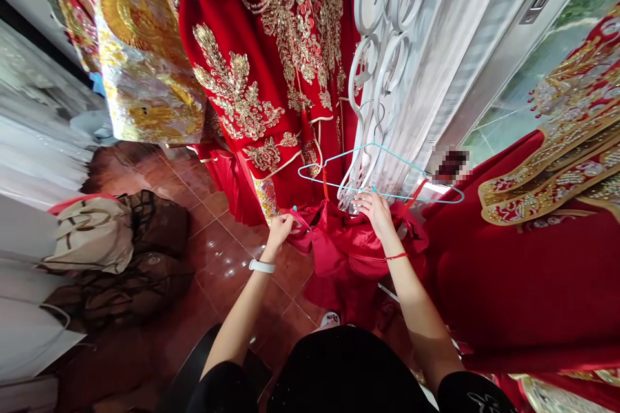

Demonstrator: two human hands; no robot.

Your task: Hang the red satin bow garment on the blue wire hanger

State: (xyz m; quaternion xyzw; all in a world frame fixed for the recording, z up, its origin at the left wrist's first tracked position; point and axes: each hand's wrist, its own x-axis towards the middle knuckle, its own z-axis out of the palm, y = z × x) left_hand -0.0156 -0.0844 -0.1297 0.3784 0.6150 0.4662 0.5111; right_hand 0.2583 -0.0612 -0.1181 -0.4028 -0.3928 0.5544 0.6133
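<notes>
A light blue wire hanger [426,195] hangs from a white scrolled metal rack [375,45]. Red straps run from the hanger down to a plain red garment [356,251] bunched below it. My left hand [279,231] is closed on the garment's left edge, pinching the red cloth near a small teal clip. My right hand [374,210] is closed too, its fingers gripping the top of the red garment just under the hanger's lower bar.
A red robe with gold embroidery [261,77] hangs ahead, a gold brocade one [140,64] to its left. More red embroidered cloth [533,239] fills the right. Beige and brown bags [97,239] lie on the red tiled floor [227,258]; white fabric [29,161] lines the left edge.
</notes>
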